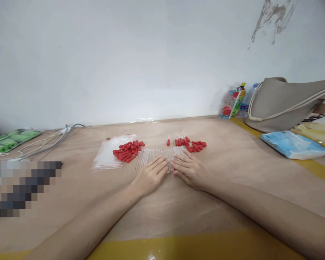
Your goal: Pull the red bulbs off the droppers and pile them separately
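Note:
A row of clear glass dropper tubes [147, 155] lies side by side on the brown table covering. Flat over its near right part rests my left hand [153, 175], fingers stretched out. My right hand [190, 170] lies across the right end, also with fingers extended; the fingertips of both hands almost meet. Behind the left part of the row sits a pile of red rubber bulbs [127, 151], partly on a stack of clear zip bags [105, 153]. Several droppers with red bulbs fitted [182, 141] lie beyond my right hand, beside more red bulbs [197, 145].
At right are a blue tissue pack [292, 144], a grey bag [281, 104] and drink bottles [234, 101] by the wall. Cables [54, 144] and a green package [13, 139] lie at left, near a pixelated dark-edged object [29, 191]. Yellow tape [162, 249] runs along the near edge.

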Tool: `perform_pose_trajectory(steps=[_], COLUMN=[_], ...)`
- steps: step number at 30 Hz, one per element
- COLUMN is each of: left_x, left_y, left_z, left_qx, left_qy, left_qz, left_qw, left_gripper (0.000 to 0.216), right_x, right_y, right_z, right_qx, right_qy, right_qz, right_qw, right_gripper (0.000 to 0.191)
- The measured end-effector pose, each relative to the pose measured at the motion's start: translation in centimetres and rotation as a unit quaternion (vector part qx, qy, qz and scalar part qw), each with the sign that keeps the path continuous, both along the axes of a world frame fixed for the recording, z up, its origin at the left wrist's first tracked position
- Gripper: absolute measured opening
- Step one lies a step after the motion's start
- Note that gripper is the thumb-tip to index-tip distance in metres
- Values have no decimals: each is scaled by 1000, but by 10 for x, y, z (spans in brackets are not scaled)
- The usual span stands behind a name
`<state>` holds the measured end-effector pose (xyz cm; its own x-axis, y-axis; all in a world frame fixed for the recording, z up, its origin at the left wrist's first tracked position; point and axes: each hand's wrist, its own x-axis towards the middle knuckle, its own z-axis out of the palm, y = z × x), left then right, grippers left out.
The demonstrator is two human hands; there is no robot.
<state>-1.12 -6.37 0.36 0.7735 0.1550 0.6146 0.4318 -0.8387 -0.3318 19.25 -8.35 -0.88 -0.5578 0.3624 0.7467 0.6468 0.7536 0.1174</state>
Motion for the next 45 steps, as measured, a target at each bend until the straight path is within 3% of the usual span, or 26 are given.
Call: perform_pose_trajectory(steps=[13,41,45], left_x=[1,-6,-21], left_y=[0,-6,1], left_z=[0,2,1], left_qx=[-11,-46,-54], left_qy=[17,-17,-73], left_qz=[-25,-55,-9], left_qw=[999,997,996], left_gripper=[18,16,15], right_x=[5,25,42], right_y=[-1,-9,-3], right_z=[3,10,11], right_qx=[44,143,134], right_qy=[0,-75,-14], right_qz=[59,87,48], right_qw=[997,983,990], right_gripper=[13,23,22])
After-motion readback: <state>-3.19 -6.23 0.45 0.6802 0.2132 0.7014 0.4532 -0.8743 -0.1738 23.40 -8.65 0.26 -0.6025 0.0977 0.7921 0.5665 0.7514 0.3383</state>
